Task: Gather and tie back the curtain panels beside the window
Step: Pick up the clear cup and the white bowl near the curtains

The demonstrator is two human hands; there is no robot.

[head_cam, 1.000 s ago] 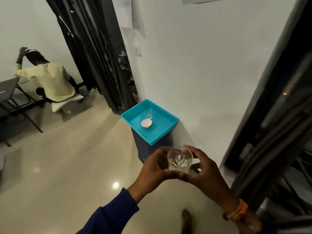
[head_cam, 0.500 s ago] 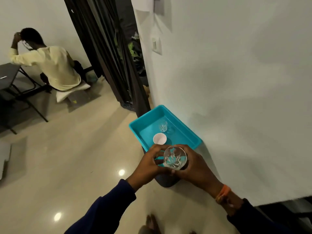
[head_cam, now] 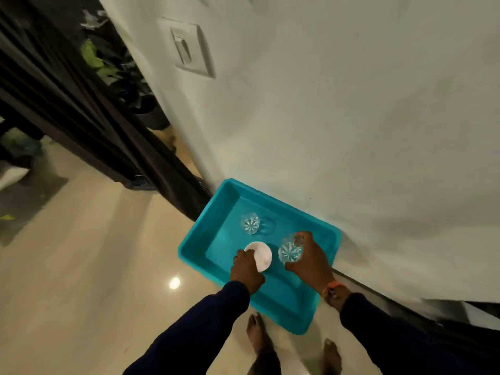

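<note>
There are no words, numbers, brand names or signs to read here. The wall switch [head_cam: 190, 48] is plain, with no writing on it. The blue tray [head_cam: 194, 250] has no label that shows. The glass cups and the little white dish have no marks to read.

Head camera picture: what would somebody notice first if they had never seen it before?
The bright turquoise tray jumps out first, sitting against the white wall low in the middle. Over it, the right hand grips a cut-glass tumbler, the left hand touches a small white bowl, and a second glass stands further back in the tray. A dark curtain hangs loose on the left.
</note>
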